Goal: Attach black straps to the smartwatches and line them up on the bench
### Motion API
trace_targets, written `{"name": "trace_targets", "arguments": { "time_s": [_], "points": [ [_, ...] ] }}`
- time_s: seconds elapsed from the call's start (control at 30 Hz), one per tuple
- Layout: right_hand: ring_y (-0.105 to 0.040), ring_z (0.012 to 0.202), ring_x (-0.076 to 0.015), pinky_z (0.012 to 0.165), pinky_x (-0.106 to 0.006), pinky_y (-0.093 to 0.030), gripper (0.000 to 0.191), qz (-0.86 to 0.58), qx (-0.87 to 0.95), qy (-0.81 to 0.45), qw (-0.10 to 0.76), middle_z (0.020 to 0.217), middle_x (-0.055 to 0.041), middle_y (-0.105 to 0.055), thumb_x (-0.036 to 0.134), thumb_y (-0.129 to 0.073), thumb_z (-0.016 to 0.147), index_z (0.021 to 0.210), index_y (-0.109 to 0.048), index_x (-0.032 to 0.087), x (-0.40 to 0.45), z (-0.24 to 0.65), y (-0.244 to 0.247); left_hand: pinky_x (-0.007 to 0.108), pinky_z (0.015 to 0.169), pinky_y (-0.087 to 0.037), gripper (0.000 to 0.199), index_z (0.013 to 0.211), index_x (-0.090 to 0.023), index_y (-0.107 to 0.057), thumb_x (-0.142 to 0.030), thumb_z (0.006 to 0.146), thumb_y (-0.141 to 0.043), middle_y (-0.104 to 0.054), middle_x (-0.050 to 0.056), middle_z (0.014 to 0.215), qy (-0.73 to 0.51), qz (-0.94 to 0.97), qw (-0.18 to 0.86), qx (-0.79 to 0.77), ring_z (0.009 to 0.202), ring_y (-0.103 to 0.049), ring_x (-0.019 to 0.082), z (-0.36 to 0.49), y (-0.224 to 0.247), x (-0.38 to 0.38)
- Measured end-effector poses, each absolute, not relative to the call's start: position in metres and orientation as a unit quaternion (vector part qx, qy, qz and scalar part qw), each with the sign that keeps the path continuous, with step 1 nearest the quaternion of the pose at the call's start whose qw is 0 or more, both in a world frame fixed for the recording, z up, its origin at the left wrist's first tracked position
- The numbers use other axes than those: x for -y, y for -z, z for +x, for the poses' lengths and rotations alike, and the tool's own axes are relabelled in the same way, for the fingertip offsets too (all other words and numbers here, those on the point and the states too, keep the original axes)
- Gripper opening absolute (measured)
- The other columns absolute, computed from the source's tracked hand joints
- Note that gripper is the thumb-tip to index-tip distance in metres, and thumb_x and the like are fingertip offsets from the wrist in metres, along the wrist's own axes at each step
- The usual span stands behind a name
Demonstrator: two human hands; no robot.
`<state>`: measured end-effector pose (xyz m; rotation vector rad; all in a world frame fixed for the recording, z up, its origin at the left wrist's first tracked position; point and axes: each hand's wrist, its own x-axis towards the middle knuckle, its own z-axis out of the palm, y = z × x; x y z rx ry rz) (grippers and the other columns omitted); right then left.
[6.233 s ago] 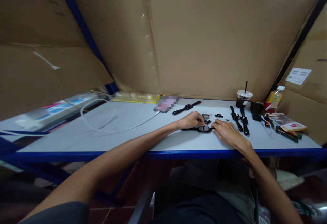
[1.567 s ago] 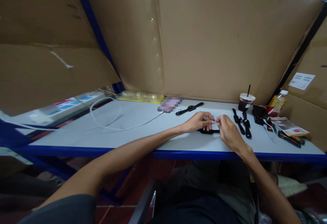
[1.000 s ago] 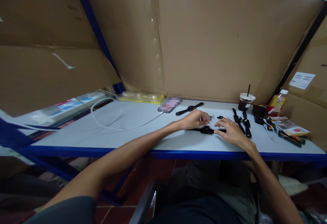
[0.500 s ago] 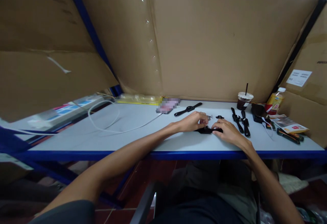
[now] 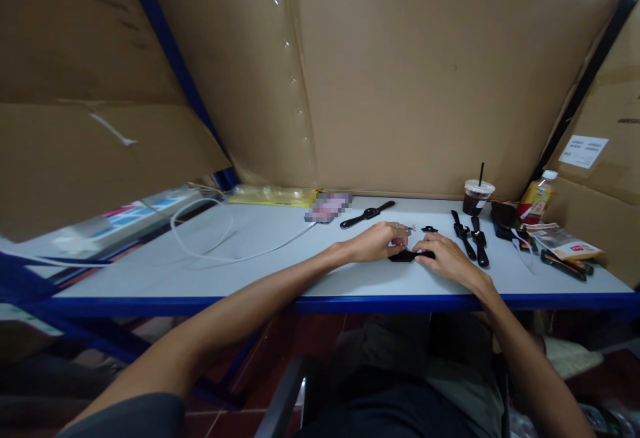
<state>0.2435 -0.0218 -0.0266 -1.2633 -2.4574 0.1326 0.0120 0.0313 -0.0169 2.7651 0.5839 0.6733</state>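
Observation:
A black spokeshave [image 5: 401, 257] rests on the table in front of me. My right hand [image 5: 440, 255] is closed on its right handle. Over the middle of the tool, my left hand [image 5: 383, 241] has its fingertips pinched together; whatever they hold is too small to make out. Just beyond the hands lie some small metal pieces [image 5: 410, 229] and a small black part [image 5: 429, 229]. Another spokeshave [image 5: 369, 213] lies farther back on the left. To the right of my right hand are two more, one spokeshave [image 5: 464, 235] beside another spokeshave [image 5: 480, 241].
A phone [image 5: 327, 207] with a white cable [image 5: 265, 251] lies at the back, beside yellow-edged clear packaging [image 5: 273, 195]. On the right stand a lidded drink cup [image 5: 478, 197] and a bottle [image 5: 539, 198], near a plastic packet [image 5: 567, 241]. Cardboard [image 5: 380, 91] walls the table's back.
My left hand has shifted slightly at the middle of the spokeshave, fingers still pinched. The right hand keeps its hold on the handle. The view has moved very slightly.

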Motion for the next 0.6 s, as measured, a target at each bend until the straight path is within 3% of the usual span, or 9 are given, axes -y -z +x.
{"name": "trace_targets", "arguments": {
  "time_s": [0.27,0.6],
  "points": [
    [-0.061,0.098,-0.0219,0.086,-0.033,-0.045,0.019,-0.449,0.873,-0.049,0.185,0.098,-0.0061,-0.067,0.02,-0.064,0.093,0.106,-0.076,0.024,0.0228,0.2432,0.0255,0.029,0.075,-0.045,0.013,0.084,-0.017,-0.066,-0.011,0.089,-0.056,-0.066,0.004,0.085,-0.223,0.947,0.115,-0.199,0.078,-0.059,0.015,0.0114,0.0181,-0.0319],
    [-0.061,0.097,-0.0218,0.085,-0.033,-0.045,0.018,-0.45,0.873,-0.042,0.182,0.1,-0.0064,-0.067,0.019,-0.064,0.092,0.105,-0.076,0.023,0.0234,0.2427,0.0253,0.033,0.085,-0.046,0.013,0.09,-0.018,-0.069,-0.014,0.093,-0.057,-0.065,0.006,0.095,-0.222,0.951,0.072,-0.202,0.093,-0.059,0.02,0.0117,0.0171,-0.0279]
  ]
}}
